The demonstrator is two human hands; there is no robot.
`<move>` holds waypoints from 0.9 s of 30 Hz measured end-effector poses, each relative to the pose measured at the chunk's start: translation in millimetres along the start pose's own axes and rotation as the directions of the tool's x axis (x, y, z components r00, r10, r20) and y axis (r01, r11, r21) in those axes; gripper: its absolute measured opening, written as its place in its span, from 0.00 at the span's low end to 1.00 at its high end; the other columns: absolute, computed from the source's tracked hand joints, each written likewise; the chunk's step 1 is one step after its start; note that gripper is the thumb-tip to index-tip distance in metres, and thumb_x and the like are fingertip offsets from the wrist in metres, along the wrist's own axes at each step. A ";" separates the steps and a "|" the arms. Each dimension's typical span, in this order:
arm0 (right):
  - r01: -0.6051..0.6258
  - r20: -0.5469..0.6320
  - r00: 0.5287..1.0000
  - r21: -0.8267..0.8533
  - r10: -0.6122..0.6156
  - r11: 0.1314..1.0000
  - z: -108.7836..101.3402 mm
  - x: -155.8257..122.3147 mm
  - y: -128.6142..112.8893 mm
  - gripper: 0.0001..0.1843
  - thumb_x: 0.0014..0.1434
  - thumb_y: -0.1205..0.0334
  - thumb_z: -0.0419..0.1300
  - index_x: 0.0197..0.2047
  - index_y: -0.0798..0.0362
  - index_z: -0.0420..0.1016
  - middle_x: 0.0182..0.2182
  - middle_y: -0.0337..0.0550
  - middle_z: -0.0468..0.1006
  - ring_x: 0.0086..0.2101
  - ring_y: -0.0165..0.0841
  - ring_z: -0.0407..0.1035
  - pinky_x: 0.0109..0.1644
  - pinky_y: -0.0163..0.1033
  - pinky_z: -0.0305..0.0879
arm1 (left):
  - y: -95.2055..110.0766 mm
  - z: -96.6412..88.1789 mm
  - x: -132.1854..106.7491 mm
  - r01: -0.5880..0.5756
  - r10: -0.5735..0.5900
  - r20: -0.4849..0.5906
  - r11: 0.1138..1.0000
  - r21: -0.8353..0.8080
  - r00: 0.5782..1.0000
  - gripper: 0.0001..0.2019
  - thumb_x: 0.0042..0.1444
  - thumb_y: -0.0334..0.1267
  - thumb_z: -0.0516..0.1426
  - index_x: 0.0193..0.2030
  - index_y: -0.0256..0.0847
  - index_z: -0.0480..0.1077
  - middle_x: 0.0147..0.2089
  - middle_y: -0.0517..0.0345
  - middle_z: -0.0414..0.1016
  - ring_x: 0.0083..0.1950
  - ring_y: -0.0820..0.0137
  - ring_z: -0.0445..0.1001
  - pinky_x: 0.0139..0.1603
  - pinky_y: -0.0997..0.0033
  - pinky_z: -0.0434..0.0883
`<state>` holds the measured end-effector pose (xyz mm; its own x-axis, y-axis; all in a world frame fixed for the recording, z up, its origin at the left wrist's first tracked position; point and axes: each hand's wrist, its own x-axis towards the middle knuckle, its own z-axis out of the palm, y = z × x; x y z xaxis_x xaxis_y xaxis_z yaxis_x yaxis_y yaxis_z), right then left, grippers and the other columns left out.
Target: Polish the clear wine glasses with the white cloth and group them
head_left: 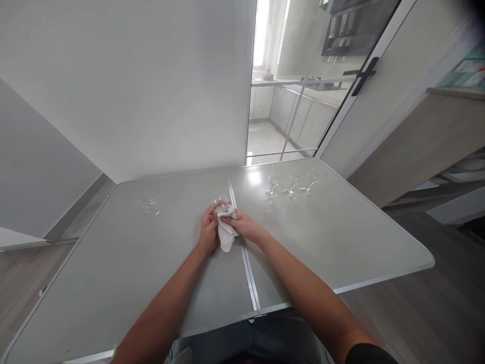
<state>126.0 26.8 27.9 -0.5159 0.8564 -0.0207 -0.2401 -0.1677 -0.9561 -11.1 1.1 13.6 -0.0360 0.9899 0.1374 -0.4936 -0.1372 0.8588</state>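
Observation:
My left hand [208, 224] is closed around a clear stemmed glass [220, 200] above the middle of the table. A folded white cloth [226, 236] hangs from my right hand [242, 223], its fingers pinching it against the glass. Much of the glass is hidden behind the cloth and my fingers. Off to the right, three clear stemmed glasses stand upright in a row: a left one [271, 192], a middle one [290, 191] and a right one [306, 190]. Another clear glass [148, 203] lies on its side at the left.
The grey table [303, 242] has metal edges and a seam [248, 273] down its middle. A white wall rises behind it. At the back right is a glass door [288, 101] with a black handle [364, 77]. Wooden shelving [428, 136] stands at the far right.

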 end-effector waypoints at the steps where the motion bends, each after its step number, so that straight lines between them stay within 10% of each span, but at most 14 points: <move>1: 0.017 0.007 1.000 -0.054 -0.017 0.998 -1.0 0.1 -1.6 0.23 0.47 0.46 0.74 0.38 0.55 0.79 0.31 0.40 0.79 0.32 0.31 0.68 0.39 0.35 0.65 | -0.2 -1.4 0.7 -0.010 0.010 -0.009 1.000 0.012 1.000 0.26 0.55 0.50 0.67 0.58 0.42 0.73 0.60 0.43 0.77 0.59 0.56 0.77 0.62 0.56 0.71; 12: -0.012 0.075 0.997 -0.160 0.024 0.987 -8.9 -3.8 -1.1 0.22 0.55 0.42 0.67 0.36 0.55 0.75 0.28 0.41 0.76 0.30 0.33 0.68 0.37 0.37 0.64 | -5.1 -8.3 3.4 -0.028 0.028 -0.012 1.000 -0.006 1.000 0.30 0.51 0.52 0.69 0.58 0.39 0.73 0.59 0.39 0.76 0.59 0.55 0.77 0.61 0.56 0.72; 18: 0.093 -0.078 0.965 -0.793 -0.251 0.603 -3.4 0.1 3.1 0.07 0.58 0.65 0.59 0.42 0.54 0.72 0.35 0.46 0.78 0.37 0.38 0.68 0.50 0.43 0.62 | -10.5 -13.6 8.9 -0.174 0.182 -0.148 0.982 0.067 0.972 0.31 0.46 0.44 0.73 0.57 0.41 0.73 0.57 0.42 0.78 0.60 0.57 0.76 0.62 0.59 0.71; 23: 0.019 0.049 0.999 -0.287 -0.005 0.958 -7.2 -2.8 -2.5 0.14 0.57 0.51 0.65 0.36 0.54 0.73 0.31 0.42 0.77 0.32 0.35 0.69 0.40 0.39 0.65 | -3.4 -8.9 4.6 -0.057 0.057 -0.084 0.998 0.000 0.995 0.30 0.47 0.52 0.71 0.54 0.39 0.75 0.56 0.41 0.79 0.57 0.54 0.78 0.59 0.56 0.73; 27: -0.175 0.123 0.979 0.086 0.164 0.981 -13.1 -5.0 -6.5 0.24 0.49 0.43 0.71 0.36 0.55 0.73 0.28 0.42 0.75 0.27 0.32 0.67 0.34 0.38 0.64 | 0.5 -6.8 3.0 0.064 -0.063 0.018 0.995 -0.072 0.998 0.32 0.46 0.55 0.71 0.55 0.39 0.74 0.57 0.40 0.78 0.52 0.54 0.80 0.55 0.54 0.75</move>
<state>140.9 30.0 30.4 -0.6456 0.7505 -0.1412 -0.2157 -0.3566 -0.9090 -17.4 4.2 11.1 0.0105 0.9957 0.0920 -0.5559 -0.0706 0.8282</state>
